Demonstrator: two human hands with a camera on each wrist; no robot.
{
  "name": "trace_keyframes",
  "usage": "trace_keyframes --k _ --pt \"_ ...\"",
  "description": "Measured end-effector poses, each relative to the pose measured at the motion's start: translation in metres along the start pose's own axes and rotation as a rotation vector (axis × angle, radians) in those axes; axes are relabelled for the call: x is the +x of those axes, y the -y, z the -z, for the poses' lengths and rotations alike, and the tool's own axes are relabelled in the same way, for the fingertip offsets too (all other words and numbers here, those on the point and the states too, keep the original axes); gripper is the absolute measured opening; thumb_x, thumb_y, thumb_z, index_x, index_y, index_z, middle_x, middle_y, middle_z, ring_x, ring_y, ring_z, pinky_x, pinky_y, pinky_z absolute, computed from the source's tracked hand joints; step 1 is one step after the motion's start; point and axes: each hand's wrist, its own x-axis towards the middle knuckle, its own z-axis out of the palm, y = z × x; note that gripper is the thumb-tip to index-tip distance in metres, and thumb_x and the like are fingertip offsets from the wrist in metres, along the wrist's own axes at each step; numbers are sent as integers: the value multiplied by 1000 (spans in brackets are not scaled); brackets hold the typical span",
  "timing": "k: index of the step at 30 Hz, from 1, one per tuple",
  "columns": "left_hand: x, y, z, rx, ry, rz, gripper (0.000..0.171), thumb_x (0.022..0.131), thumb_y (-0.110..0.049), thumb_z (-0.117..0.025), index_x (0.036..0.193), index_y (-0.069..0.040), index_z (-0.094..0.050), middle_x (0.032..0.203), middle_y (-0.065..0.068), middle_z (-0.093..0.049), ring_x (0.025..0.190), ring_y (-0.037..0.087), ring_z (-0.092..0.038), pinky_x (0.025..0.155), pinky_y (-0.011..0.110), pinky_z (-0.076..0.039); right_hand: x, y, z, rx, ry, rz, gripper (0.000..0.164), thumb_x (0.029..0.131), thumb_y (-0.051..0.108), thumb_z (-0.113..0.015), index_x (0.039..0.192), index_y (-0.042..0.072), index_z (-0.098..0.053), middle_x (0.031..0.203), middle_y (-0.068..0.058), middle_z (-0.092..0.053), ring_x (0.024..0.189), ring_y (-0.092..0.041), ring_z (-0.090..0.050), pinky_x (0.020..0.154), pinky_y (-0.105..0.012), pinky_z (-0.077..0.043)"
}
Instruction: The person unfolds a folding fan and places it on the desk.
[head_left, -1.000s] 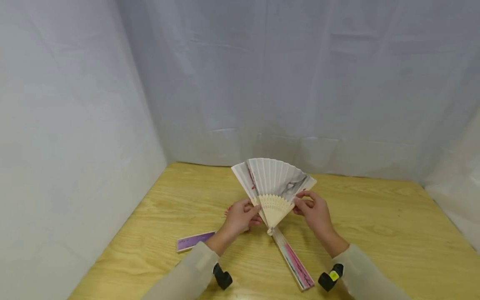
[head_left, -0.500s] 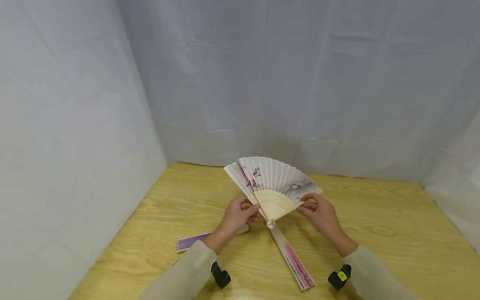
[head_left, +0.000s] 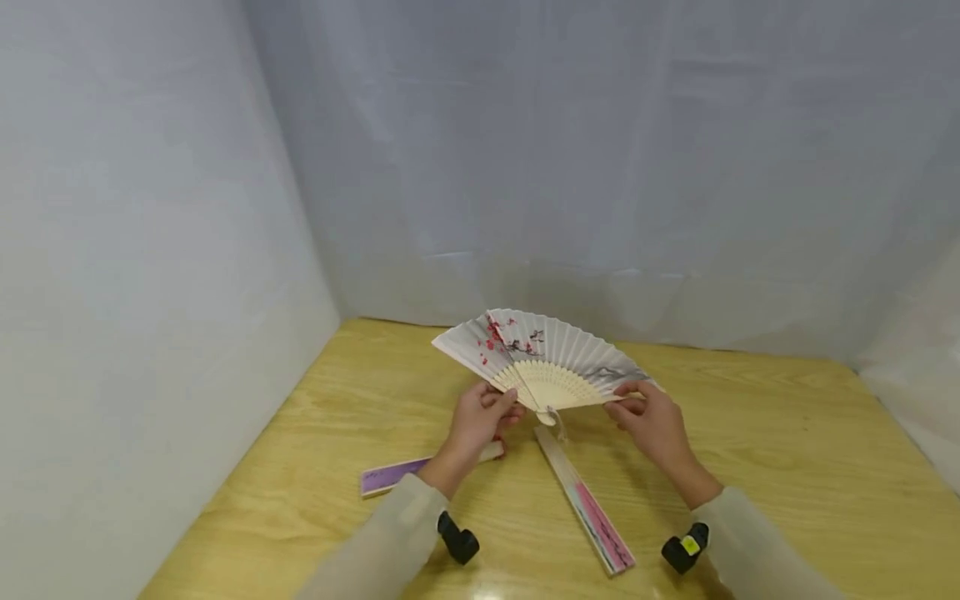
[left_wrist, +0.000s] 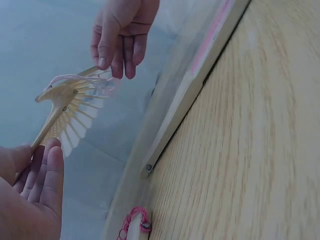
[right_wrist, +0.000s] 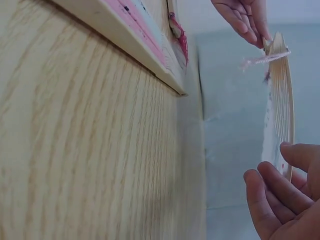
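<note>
Both hands hold a spread folding fan [head_left: 558,354] above the table, its white leaf printed with red blossoms and a grey design. My left hand [head_left: 476,425] pinches the fan's left outer rib between thumb and fingers. At the opposite edge, my right hand [head_left: 648,417] pinches the right outer rib. A pale tassel cord [left_wrist: 75,77] hangs from the pivot, which points toward me. Below the pivot lies a folded pink fan [head_left: 588,508]. A folded purple fan [head_left: 393,475] lies partly hidden behind my left forearm; its pink cord [left_wrist: 135,217] shows in the left wrist view.
The wooden table [head_left: 780,467] extends on both sides of the hands. A white cloth wall [head_left: 165,250] stands at the left, and a grey cloth backdrop [head_left: 570,167] rises behind the table's far edge.
The fan has spread wider, its right edge drawn rightward and its left edge leftward, while its pivot has risen off the folded pink fan. The two folded fans stay on the table.
</note>
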Motion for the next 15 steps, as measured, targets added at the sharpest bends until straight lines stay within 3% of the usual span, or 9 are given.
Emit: trace_keyframes --k 7,15 --pt "3 4 -6 -7 -61 1 23 97 -11 -61 110 6 -56 82 8 -72 71 13 -69 70 24 -57 -1 -5 1 25 -43 -6 20 88 13 -73 98 0 -62 83 -15 -73 71 -22 -70 59 -19 -52" --pt "5 5 -20 -98 -73 27 25 96 -10 -61 112 8 -54 93 23 -70 73 12 -69 74 28 -58 -2 -12 11 18 -55 -67 26 91 20 -71 103 -1 -62 87 -18 -73 76 -28 -71 59 -28 -57"
